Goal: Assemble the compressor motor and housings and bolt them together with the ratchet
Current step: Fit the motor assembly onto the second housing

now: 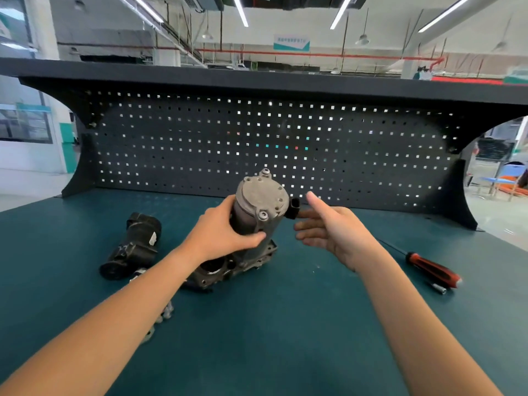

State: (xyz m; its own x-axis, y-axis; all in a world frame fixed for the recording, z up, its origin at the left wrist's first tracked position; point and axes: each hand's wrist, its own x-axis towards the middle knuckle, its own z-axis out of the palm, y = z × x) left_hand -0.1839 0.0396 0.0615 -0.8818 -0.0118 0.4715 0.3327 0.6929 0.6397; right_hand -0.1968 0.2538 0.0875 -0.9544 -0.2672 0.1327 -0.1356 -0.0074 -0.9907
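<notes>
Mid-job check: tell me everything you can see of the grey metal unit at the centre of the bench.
The grey metal unit looks like dull cast metal: a cylinder with a round end cap facing the camera, two bolt heads seated in its lobes, and a black connector on its right side. It stands tilted on a wider flanged base with a round opening, on the green mat. The left hand grips the cylinder; the right hand is open beside it.

Grey cast-metal cylindrical compressor housing (258, 212) stands tilted on the teal bench (285, 324), flat end cap up (black plug (294, 208) on its right); black motor (131, 247) lies sideways left of it.
</notes>
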